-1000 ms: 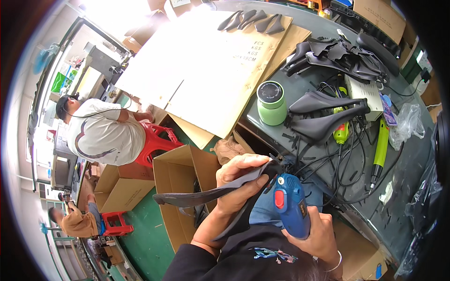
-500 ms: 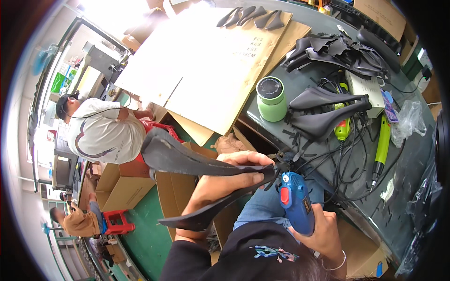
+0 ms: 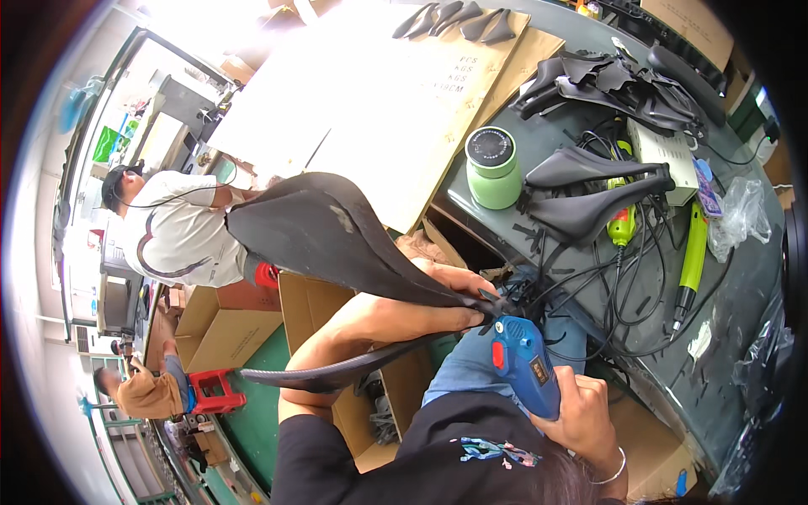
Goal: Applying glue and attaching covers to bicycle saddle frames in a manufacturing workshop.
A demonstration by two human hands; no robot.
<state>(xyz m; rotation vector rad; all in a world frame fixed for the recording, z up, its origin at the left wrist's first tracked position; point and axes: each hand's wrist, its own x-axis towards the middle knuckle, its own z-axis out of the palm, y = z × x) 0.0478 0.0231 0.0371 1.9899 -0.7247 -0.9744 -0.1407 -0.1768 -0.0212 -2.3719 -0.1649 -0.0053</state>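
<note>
My left hand [image 3: 421, 313] grips a black bicycle saddle [image 3: 316, 231] by its narrow nose, fingers above and thumb below. The saddle's two wide wings spread toward the left, with a pale scuff on the upper one. In my right hand [image 3: 581, 417] is a blue pair of cordless electric shears [image 3: 528, 362] with a red button. The tool's dark head meets the tip of the saddle's nose, beside my left fingertips. Whether the blades are closed on the edge there I cannot make out. Both hands are held over my lap.
On the grey bench [image 3: 656, 337] stand a green bottle [image 3: 494, 177], another black saddle [image 3: 581, 189], lime-green corded tools [image 3: 690, 261], cables and black scraps. A cardboard sheet [image 3: 362, 109] carries several saddle pieces. Open cartons [image 3: 227, 324] are on the floor; two people work at left.
The saddle has turned in my left hand, so its upper wing shows more broadside and higher. The shears have shifted slightly with it and stay at the nose.
</note>
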